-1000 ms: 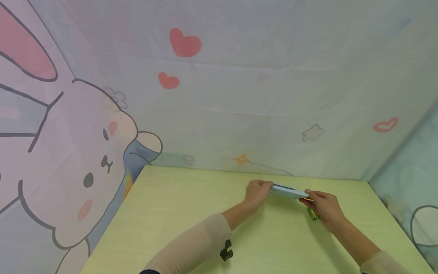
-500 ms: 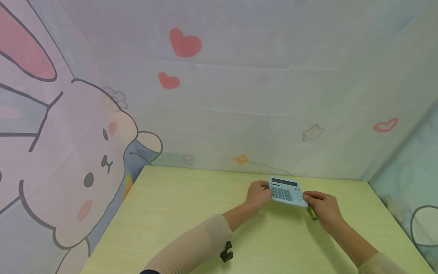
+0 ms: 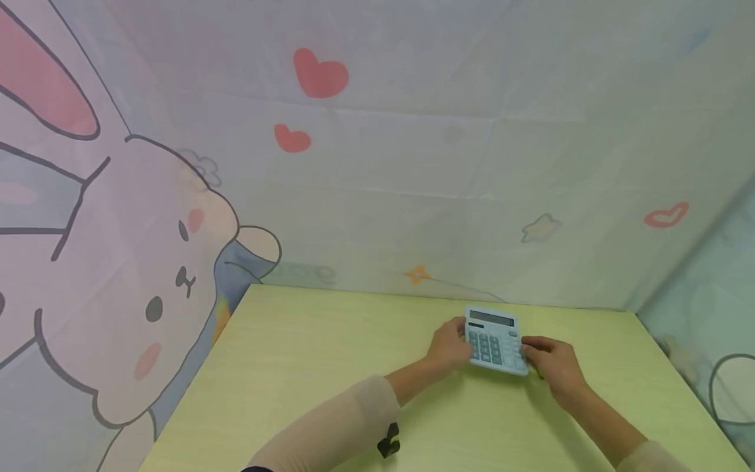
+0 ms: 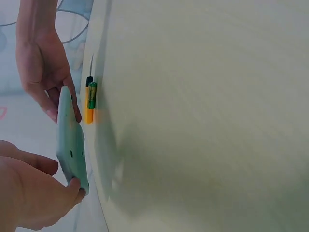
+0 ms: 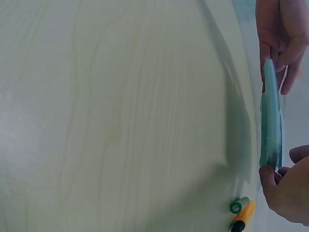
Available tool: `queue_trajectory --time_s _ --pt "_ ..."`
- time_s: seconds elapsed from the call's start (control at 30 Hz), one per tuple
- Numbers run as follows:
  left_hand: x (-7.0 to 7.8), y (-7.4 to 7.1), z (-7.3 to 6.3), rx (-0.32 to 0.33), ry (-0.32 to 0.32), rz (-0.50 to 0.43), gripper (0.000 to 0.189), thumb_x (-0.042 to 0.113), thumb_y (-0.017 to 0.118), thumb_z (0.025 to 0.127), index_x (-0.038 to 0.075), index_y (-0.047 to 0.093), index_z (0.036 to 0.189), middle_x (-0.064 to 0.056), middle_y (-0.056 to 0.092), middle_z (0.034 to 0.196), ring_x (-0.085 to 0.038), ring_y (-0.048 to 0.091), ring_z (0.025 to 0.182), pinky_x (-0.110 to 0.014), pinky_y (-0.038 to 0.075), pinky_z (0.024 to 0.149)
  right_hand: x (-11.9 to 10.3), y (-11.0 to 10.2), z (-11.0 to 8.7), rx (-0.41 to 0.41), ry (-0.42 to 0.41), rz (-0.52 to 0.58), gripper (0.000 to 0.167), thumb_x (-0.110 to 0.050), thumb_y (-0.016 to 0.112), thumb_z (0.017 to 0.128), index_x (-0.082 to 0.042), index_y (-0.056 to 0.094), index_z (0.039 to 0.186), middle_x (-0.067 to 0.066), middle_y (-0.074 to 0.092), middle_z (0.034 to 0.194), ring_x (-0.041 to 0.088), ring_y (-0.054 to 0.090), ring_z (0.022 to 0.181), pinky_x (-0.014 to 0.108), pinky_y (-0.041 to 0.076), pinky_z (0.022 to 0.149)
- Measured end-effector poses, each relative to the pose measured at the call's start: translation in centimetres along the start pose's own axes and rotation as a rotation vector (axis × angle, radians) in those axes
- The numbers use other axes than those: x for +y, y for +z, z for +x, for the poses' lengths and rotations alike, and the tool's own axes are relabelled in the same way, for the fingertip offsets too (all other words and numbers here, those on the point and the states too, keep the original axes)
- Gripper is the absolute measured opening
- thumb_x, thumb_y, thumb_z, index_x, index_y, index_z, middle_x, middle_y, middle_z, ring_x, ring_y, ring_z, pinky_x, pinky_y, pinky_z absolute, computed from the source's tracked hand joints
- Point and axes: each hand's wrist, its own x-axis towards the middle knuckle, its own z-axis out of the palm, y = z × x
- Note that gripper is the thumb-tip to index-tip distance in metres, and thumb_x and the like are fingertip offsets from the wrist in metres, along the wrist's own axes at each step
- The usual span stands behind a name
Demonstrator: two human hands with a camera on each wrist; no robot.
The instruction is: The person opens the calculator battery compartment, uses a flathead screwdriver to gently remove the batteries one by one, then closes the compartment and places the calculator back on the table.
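A light blue calculator (image 3: pixel 494 339) is held up over the table, its display and keypad tilted toward the head camera. My left hand (image 3: pixel 451 345) pinches its left edge, and my right hand (image 3: pixel 556 364) pinches the right edge. The left wrist view catches the calculator (image 4: pixel 71 145) from its back and side, raised off the tabletop. Below it lie a green battery (image 4: pixel 92 95) and a screwdriver (image 4: pixel 89 108) with an orange handle, black collar and thin shaft. The right hand covers most of these two in the head view.
The pale yellow-green table (image 3: pixel 330 341) ends at a cloth backdrop (image 3: pixel 401 164) printed with hearts and a rabbit. A small black-and-yellow object (image 3: pixel 389 440) shows beside the left sleeve (image 3: pixel 336 419).
The calculator has turned from nearly edge-on to showing its display and keys. Both hands have kept hold of its sides, and it now sits slightly lower in the head view.
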Motion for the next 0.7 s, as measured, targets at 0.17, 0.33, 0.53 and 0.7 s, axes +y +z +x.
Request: queue_trajectory --time_s 0.17,0.33,0.53,0.7 --pt "-0.2 0.1 -0.8 0.027 0.014 0.063 0.062 -0.007 0.063 0.084 -0.009 0.054 0.145 -0.019 0.067 0.13 -0.029 0.066 0.118 -0.042 0.053 0.106 0.4 0.4 0.0 -0.016 -0.008 0.042 0.045 -0.011 0.053 0.111 0.018 0.05 0.145 0.037 0.053 0.145 0.023 0.07 0.113 0.03 0.059 0.096" --pt "-0.2 0.1 -1.2 0.068 -0.015 0.07 0.056 -0.003 0.065 0.084 -0.01 0.058 0.139 -0.014 0.065 0.115 -0.023 0.061 0.101 -0.044 0.055 0.099 0.5 0.9 0.0 -0.025 -0.018 0.042 0.045 -0.012 0.055 0.111 0.018 0.05 0.145 0.037 0.052 0.146 0.027 0.068 0.118 0.034 0.058 0.099" --pt "-0.6 0.1 -1.2 0.093 -0.024 0.109 0.056 0.008 0.068 0.09 -0.01 0.057 0.141 -0.02 0.063 0.129 -0.03 0.061 0.117 -0.048 0.049 0.11 0.8 1.5 -0.4 -0.048 -0.037 -0.023 0.046 -0.016 0.057 0.11 0.014 0.053 0.146 0.032 0.054 0.146 0.029 0.064 0.121 0.027 0.058 0.095" --pt "-0.8 0.1 -1.3 0.099 -0.024 0.123 0.059 0.014 0.065 0.092 -0.012 0.054 0.144 -0.024 0.06 0.139 -0.034 0.057 0.129 -0.05 0.044 0.116 1.0 2.1 -0.6 -0.042 -0.048 -0.063 0.048 -0.02 0.059 0.11 0.01 0.054 0.147 0.03 0.055 0.147 0.033 0.06 0.129 0.019 0.055 0.091"
